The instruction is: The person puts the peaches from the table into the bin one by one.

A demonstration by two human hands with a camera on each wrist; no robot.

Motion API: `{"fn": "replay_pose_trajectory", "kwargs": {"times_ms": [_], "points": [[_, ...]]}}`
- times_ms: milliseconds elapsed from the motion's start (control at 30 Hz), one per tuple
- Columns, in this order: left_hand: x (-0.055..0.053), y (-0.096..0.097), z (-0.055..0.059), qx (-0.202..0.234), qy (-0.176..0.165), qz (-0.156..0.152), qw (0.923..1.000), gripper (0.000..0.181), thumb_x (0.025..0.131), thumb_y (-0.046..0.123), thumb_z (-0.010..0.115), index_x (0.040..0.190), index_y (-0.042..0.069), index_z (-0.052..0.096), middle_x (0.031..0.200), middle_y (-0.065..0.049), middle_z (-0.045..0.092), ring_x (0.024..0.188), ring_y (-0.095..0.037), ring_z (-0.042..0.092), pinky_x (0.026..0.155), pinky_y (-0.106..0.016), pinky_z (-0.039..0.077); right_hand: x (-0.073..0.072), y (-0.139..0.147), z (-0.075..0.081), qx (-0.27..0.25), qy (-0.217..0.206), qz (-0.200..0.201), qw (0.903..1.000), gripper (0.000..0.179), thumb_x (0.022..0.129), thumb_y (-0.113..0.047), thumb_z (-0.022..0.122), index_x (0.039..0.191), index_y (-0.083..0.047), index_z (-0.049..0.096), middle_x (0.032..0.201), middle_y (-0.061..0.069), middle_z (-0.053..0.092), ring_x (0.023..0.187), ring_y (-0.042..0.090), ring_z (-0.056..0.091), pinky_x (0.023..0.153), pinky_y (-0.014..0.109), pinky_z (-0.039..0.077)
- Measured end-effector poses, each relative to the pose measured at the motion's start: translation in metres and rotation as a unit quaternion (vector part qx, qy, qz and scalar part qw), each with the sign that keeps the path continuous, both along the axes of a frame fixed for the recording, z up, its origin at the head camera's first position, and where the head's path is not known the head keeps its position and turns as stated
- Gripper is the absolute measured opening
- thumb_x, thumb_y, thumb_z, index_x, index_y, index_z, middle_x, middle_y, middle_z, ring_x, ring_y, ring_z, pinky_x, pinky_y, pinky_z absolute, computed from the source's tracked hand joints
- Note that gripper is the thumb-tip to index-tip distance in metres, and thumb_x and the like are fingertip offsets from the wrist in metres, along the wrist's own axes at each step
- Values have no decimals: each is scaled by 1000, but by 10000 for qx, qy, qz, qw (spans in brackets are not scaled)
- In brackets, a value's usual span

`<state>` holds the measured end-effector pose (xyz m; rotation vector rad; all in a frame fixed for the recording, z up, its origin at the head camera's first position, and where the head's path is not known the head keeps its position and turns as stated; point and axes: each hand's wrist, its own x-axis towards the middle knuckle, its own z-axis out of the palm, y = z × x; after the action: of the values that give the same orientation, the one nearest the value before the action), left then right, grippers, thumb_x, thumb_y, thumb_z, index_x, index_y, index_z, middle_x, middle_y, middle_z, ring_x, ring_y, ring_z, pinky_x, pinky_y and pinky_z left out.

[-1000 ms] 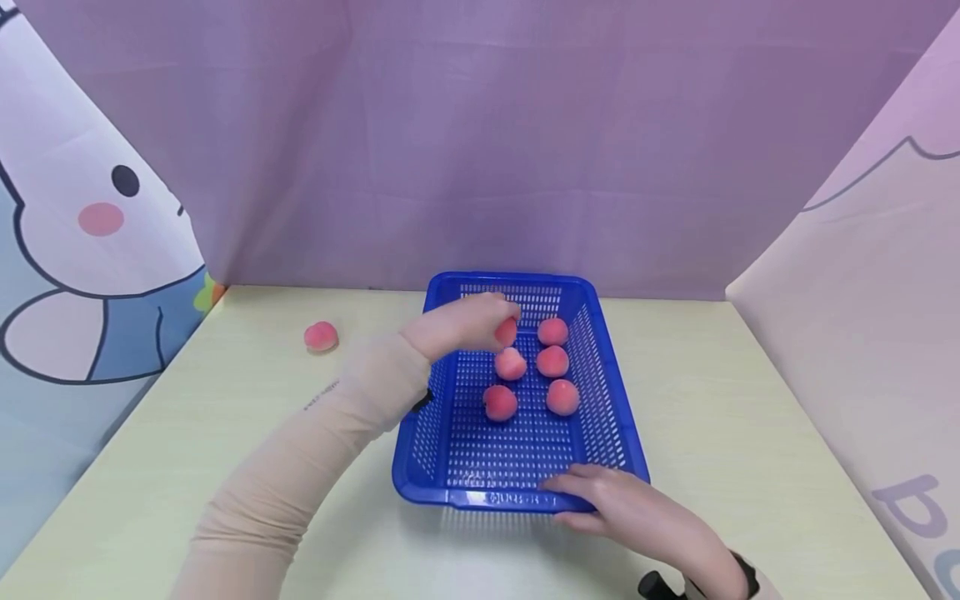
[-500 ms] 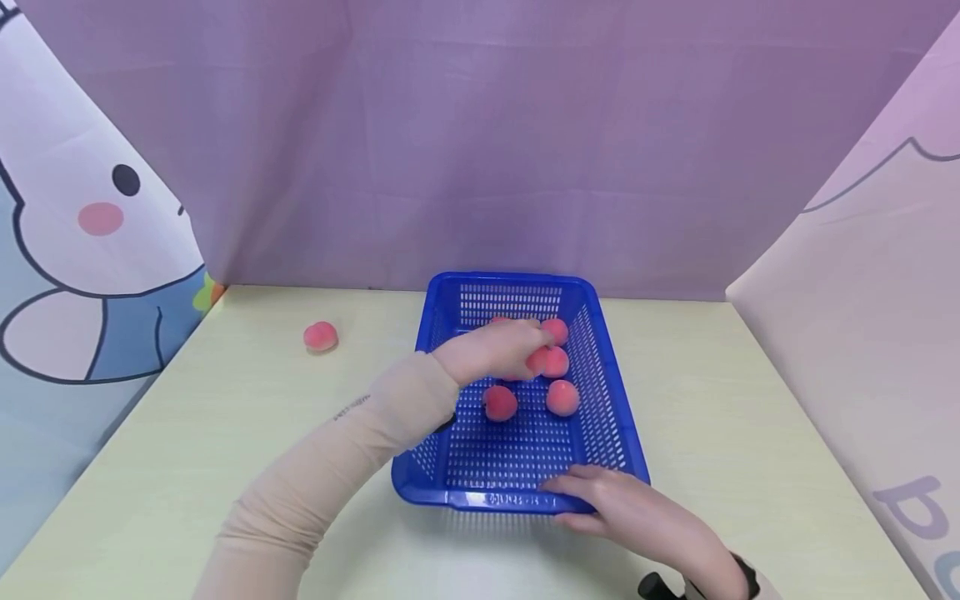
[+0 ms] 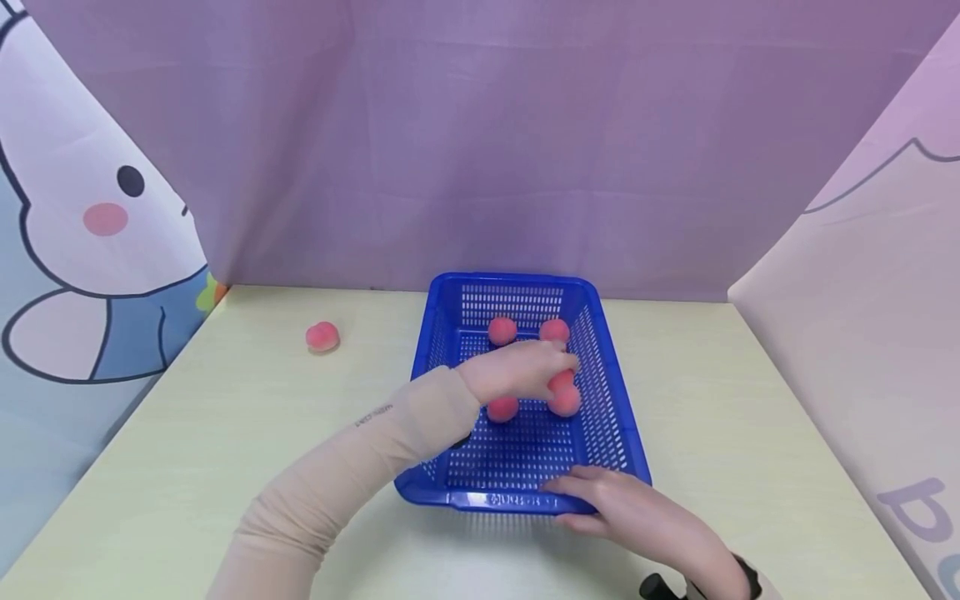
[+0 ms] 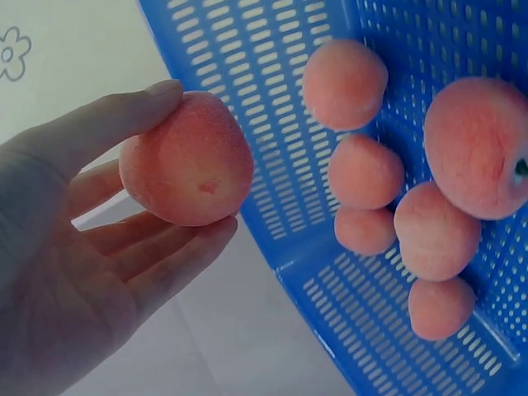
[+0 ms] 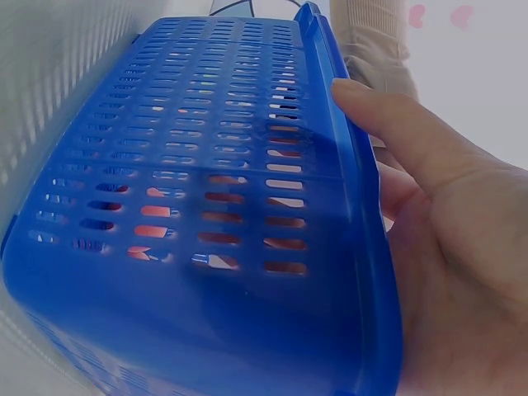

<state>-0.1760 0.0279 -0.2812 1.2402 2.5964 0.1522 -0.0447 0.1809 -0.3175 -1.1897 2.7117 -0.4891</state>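
My left hand (image 3: 525,369) is above the inside of the blue plastic basket (image 3: 521,500). Between its thumb and fingers it grips a fuzzy pink-red peach (image 4: 190,161). Several other peaches lie in the basket, among them one peach (image 3: 502,331) at the back left and another peach (image 3: 554,330) at the back right. The hand hides part of them in the head view. At the basket's near right corner, my right hand (image 3: 618,504) holds the rim, thumb on the outer side and fingers over the edge.
A single peach (image 3: 322,337) sits on the pale table (image 3: 720,433), left of the basket. A purple cloth (image 3: 480,150) hangs behind the table. Printed cloths flank it, one with a cartoon figure (image 3: 105,221) on the left.
My left hand has moved right and nearer over the basket, gripping a peach. The back-left peach, earlier behind the hand, is now in plain sight. My right hand stays on the rim.
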Motion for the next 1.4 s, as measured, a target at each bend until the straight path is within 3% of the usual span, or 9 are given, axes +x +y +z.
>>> {"fn": "replay_pose_trajectory", "kwargs": {"times_ms": [167, 367, 833, 1400], "points": [[5, 5, -3, -62, -107, 14, 9999, 47, 83, 25, 61, 128, 18, 47, 128, -3, 47, 117, -15, 43, 93, -32, 40, 1, 0, 1, 35, -8, -35, 10000, 27, 86, -29, 55, 108, -16, 61, 98, -2, 62, 90, 16, 59, 76, 33, 49], [7, 9, -10, -129, 44, -337, 9993, 45, 82, 23, 61, 125, 16, 50, 122, -3, 50, 111, -15, 46, 93, -27, 39, 1, 0, 1, 44, 68, -21, 10000, 27, 86, -29, 55, 108, -16, 61, 97, -2, 62, 90, 16, 59, 76, 33, 49], [15, 22, -28, -268, 311, -703, 9967, 43, 80, 23, 64, 121, 18, 53, 117, -1, 53, 102, -12, 51, 84, -22, 44, 0, 0, 0, -74, 211, 23, 9997, 27, 85, -29, 56, 107, -15, 62, 95, -2, 63, 88, 14, 59, 74, 31, 49], [21, 32, -50, -428, 37, -861, 9954, 34, 80, 21, 65, 113, 20, 57, 101, 4, 56, 89, -7, 51, 79, -17, 44, 0, 0, 0, -12, 46, -57, 10000, 27, 86, -32, 54, 107, -16, 61, 96, -2, 62, 89, 14, 59, 75, 32, 49]]}}
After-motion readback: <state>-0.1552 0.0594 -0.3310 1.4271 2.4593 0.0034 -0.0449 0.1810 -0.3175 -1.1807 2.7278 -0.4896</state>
